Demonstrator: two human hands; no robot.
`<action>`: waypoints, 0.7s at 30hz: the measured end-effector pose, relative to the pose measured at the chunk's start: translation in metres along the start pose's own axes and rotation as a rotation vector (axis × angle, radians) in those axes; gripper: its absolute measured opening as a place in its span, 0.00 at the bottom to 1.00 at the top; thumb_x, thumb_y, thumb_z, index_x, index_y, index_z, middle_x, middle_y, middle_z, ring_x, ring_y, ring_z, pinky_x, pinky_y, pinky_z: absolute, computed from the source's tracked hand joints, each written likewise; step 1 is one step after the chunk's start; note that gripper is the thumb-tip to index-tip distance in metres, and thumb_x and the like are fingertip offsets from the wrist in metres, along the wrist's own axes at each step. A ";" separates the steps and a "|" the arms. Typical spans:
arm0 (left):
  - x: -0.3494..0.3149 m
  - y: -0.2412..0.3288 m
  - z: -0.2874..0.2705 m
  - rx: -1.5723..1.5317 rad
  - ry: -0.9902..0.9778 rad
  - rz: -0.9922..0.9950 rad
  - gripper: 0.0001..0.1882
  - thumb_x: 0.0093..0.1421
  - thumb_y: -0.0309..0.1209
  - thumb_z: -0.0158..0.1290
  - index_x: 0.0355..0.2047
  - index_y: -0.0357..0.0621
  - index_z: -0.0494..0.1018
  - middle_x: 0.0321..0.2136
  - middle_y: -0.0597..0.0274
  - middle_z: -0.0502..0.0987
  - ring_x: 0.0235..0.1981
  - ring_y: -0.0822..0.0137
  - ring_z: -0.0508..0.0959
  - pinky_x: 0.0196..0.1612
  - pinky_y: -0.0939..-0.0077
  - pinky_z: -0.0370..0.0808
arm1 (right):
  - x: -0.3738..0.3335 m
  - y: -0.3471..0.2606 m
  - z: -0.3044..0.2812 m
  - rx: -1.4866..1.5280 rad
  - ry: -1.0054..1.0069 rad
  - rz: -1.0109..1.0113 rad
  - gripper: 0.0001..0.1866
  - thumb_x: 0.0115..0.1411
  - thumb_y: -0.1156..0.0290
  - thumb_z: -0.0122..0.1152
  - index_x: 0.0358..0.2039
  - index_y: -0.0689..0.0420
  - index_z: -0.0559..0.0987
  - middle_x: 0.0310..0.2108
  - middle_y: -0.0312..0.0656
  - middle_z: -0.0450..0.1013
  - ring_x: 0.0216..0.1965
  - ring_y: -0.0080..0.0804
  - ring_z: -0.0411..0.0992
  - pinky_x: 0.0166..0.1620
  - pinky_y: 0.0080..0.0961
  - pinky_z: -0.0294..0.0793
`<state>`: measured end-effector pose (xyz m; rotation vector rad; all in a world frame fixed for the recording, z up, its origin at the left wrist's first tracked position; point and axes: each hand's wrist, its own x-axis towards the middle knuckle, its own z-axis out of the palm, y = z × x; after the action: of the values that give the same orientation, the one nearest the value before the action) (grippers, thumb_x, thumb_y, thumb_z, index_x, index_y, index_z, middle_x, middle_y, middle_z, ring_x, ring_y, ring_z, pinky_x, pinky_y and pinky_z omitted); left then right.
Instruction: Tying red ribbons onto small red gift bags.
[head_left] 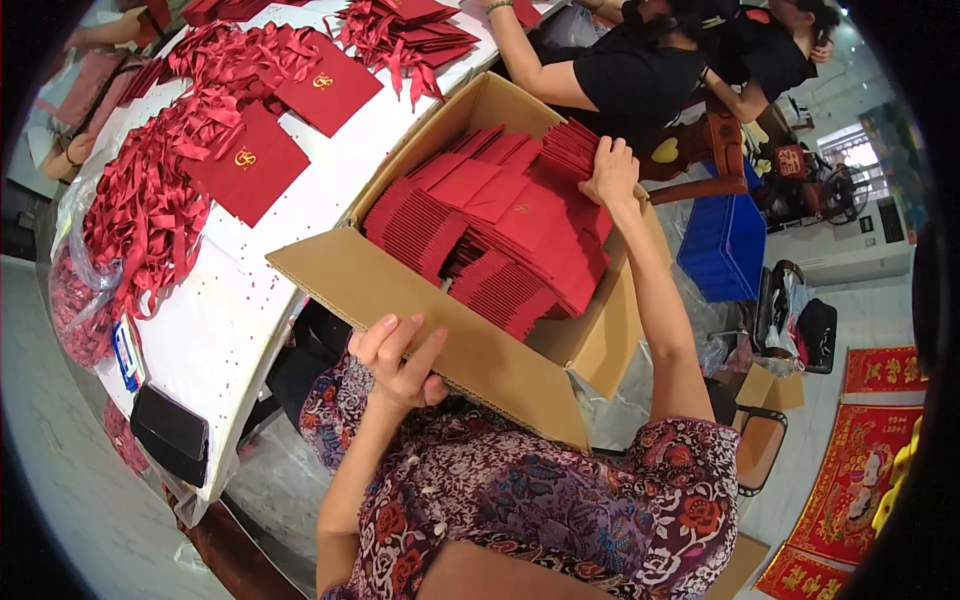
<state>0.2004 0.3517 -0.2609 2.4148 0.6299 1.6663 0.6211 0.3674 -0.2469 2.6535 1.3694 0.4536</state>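
Note:
A large open cardboard box (400,295) tilts toward me, packed with several stacks of flat red paper bags (500,190). Some bags stand on edge in tight rows, and others lie over them in the middle. My left hand (395,360) is closed on the near flap of the box, fingers over its upper edge and thumb low on the near side. At the right rim, my right hand (612,172) has its fingers bent over the box side, against the end of a red stack. Part of its grip is hidden by the hand itself.
Left of the box, a white table (235,310) carries red ribbons (150,210), more red bags (250,165) and a black case (170,435) near its edge. Co-workers sit beyond, one arm (530,60) close to the box. A blue crate (722,240) stands at the right.

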 end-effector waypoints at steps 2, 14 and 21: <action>0.002 0.001 0.001 0.001 -0.004 -0.004 0.23 0.61 0.49 0.38 0.38 0.54 0.81 0.46 0.62 0.75 0.53 0.58 0.66 0.51 0.60 0.60 | 0.000 -0.005 0.006 -0.044 -0.027 0.004 0.42 0.31 0.63 0.79 0.48 0.57 0.67 0.43 0.46 0.68 0.48 0.46 0.69 0.48 0.41 0.71; 0.003 0.003 0.004 0.035 -0.133 -0.036 0.21 0.62 0.44 0.44 0.48 0.45 0.75 0.58 0.45 0.63 0.60 0.45 0.60 0.60 0.55 0.59 | -0.010 0.025 0.034 0.144 0.103 -0.143 0.29 0.45 0.64 0.68 0.47 0.58 0.69 0.41 0.50 0.73 0.44 0.50 0.73 0.45 0.42 0.75; -0.006 -0.001 0.009 -0.148 -0.147 -0.139 0.27 0.52 0.26 0.59 0.54 0.48 0.72 0.58 0.47 0.59 0.59 0.43 0.64 0.60 0.56 0.65 | -0.052 0.038 -0.019 0.366 0.198 -0.147 0.27 0.49 0.65 0.66 0.49 0.59 0.72 0.42 0.52 0.75 0.43 0.53 0.74 0.47 0.41 0.73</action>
<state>0.2063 0.3507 -0.2699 2.3062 0.6133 1.4148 0.6162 0.3021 -0.2306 2.8174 1.8536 0.5019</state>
